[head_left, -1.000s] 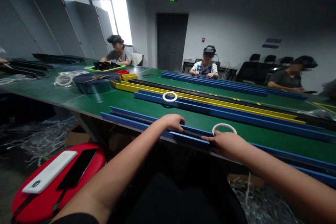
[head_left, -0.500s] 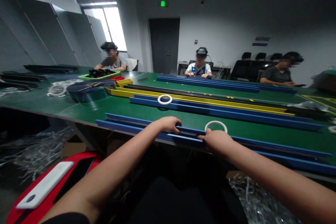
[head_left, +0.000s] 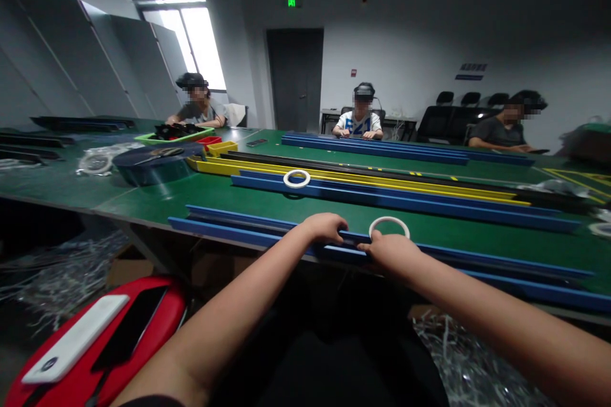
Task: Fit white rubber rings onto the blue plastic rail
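Observation:
A long blue channel strip [head_left: 229, 232] with a dark inner floor lies along the near edge of the green table. My left hand [head_left: 327, 227] curls over it around the middle, thumb and fingers bent into the groove. Just to the right, my right hand [head_left: 394, 253] is closed, its fingertips at the same strip; what they pinch is hidden. Directly behind that hand shows a white ring-shaped roll [head_left: 390, 219], its lower part covered by the hand. Whether the hand grips this roll I cannot tell. The two hands are a short gap apart.
Beyond lies another blue strip [head_left: 429, 205] with a white ring [head_left: 296, 179] on it, then yellow strips [head_left: 334, 179]. A large dark roll [head_left: 153, 168] stands at left. Phones rest on a red stool [head_left: 167, 305]. Three people sit across the table [head_left: 143, 203].
My left hand has slid right along the blue channel strip, closer to my right hand. My right hand and the white roll behind it keep nearly the same place. The view has shifted slightly.

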Demonstrator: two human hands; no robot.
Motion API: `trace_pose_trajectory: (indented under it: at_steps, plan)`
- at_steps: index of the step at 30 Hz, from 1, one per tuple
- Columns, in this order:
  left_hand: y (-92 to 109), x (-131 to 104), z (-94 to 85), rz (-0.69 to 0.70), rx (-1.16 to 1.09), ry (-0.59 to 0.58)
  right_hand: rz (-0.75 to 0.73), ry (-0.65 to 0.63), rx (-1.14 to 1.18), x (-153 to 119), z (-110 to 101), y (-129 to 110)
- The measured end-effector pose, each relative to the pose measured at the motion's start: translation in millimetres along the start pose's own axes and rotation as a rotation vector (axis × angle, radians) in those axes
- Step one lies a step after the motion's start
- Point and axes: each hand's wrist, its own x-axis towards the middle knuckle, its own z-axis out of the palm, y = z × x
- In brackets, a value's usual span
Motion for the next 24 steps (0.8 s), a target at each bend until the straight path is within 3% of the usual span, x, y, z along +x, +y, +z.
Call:
trace_pose_trajectory:
  at_steps: [5,13,20,24]
  plan:
    - [-1.9,-3.2,-0.1,-0.012,0.000,-0.006,-0.016,0.026,-0.005,0.3,4.4,5.2]
    - [-3.3,-2.2,0.3,0.003,-0.006,0.007,-0.190,0.016,-0.054,-11.3,-2.0,26.0]
    - [-1.9,-5.6,-2.4,-0.008,-0.019,-0.005,-0.229,0.026,-0.123,-29.2,-15.1,44.7]
    - [-2.4,-5.4,-1.9,0.007,-0.020,0.000,-0.196,0.037,-0.125,-37.7,-11.8,51.7]
